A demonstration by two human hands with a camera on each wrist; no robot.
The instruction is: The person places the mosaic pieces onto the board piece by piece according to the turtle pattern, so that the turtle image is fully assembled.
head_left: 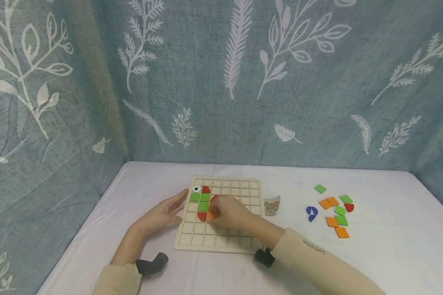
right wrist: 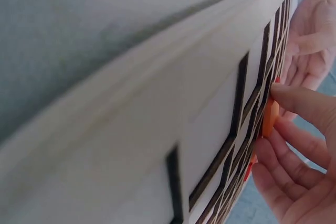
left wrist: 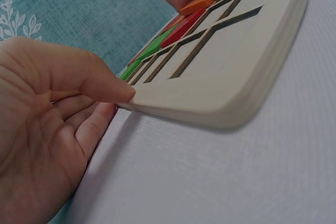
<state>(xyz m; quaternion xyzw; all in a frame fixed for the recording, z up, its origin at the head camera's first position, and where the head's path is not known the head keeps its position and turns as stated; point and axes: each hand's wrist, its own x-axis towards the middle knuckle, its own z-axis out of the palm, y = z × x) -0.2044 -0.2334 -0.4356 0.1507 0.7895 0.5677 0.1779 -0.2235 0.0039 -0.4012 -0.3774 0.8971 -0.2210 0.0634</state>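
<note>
A wooden grid board lies on the table. In its upper left part sit an eye tile, several green square tiles and red rounded tiles. My right hand pinches an orange square tile between thumb and fingers, low over the grid beside the lower red tile. That orange tile is slightly tilted in the left wrist view. At the board's left edge is my left hand, fingers extended alongside it, its thumb resting against the rim. My right hand covers part of the grid.
To the right lie loose orange tiles, green tiles, a red tile and blue curved tiles. A small printed card leans by the board's right edge. A leaf-patterned curtain hangs behind the white table.
</note>
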